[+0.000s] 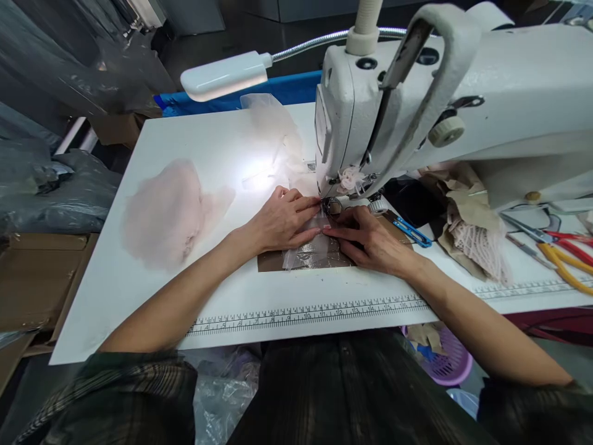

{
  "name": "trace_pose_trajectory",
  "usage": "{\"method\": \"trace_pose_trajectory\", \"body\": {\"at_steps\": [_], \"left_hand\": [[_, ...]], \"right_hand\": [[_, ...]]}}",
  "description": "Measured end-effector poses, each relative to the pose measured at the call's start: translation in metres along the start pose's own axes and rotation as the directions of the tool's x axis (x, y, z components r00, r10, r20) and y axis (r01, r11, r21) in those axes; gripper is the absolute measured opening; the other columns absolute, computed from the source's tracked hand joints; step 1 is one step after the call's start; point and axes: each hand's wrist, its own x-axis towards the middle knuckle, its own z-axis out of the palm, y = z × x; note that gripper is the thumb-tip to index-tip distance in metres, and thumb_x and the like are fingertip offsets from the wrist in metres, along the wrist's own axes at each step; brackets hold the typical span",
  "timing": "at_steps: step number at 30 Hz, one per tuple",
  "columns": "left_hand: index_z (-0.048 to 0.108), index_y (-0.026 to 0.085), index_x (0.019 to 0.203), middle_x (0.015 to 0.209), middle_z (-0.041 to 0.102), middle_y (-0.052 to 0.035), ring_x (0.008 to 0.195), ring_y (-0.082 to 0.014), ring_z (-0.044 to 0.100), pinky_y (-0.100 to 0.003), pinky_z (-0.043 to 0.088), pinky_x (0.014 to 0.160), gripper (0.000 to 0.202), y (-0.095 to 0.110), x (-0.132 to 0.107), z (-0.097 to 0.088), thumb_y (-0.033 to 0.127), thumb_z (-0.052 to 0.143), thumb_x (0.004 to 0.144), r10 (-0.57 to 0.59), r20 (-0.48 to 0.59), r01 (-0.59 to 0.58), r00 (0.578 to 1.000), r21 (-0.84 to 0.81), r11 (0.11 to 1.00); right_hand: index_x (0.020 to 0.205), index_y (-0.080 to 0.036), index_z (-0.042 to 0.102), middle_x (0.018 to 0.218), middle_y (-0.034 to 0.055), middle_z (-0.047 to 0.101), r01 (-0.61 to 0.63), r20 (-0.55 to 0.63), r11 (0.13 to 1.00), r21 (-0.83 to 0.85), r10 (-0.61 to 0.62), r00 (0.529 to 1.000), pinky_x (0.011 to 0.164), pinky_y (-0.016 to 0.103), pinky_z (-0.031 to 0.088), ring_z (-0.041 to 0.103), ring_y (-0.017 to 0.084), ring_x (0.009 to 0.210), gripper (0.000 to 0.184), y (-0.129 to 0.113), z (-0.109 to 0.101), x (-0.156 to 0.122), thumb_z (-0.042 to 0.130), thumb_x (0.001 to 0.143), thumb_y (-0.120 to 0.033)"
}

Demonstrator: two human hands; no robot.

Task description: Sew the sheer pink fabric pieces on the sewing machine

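Under the needle area of a white sewing machine [343,117] lies a strip of sheer pale fabric [308,253]. My left hand [287,219] rests flat on this fabric, left of the presser foot, with its fingers stretched toward it. My right hand [370,241] is on the other side, its bent fingers closed on the fabric close to the foot. The two hands' fingertips almost meet. More gauzy pale pink fabric [273,133] trails behind the foot. The machine head partly hides the stitching spot.
A pink tulle bundle [162,213] lies at left on the white table [222,139]. To the right are blue thread snips [412,232], lace [479,244] and orange-handled scissors [563,266]. A lamp [225,75] hangs above; a printed ruler [306,318] lines the front edge.
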Motion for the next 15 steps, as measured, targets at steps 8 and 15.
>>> {"method": "trace_pose_trajectory", "body": {"at_steps": [8, 15], "left_hand": [[0.063, 0.016, 0.120, 0.128, 0.062, -0.0113, 0.094, -0.0267, 0.054, -0.045, 0.039, 0.082, 0.040, -0.0016, -0.0004, 0.0044, 0.043, 0.051, 0.093, -0.026, -0.056, 0.023, 0.998, -0.042, 0.999], [0.062, 0.016, 0.121, 0.131, 0.061, -0.0109, 0.094, -0.0275, 0.053, -0.046, 0.039, 0.082, 0.041, 0.0004, -0.0005, 0.0052, 0.044, 0.048, 0.094, -0.027, -0.056, 0.025, 0.998, -0.034, 0.999]], "right_hand": [[0.119, -0.022, 0.068, 0.112, 0.0125, 0.050, -0.029, 0.014, 1.000, -0.004, 0.029, 0.999, 0.099, 0.048, 0.049, 0.051, 0.026, 0.109, 0.032, 0.0011, 0.0011, -0.0001, 0.054, 0.091, -0.021], [0.123, -0.024, 0.066, 0.114, 0.0124, 0.050, -0.027, 0.007, 0.999, 0.020, 0.027, 1.000, 0.101, 0.047, 0.048, 0.050, 0.026, 0.112, 0.035, -0.0001, 0.0007, -0.0003, 0.053, 0.091, -0.019]]}}
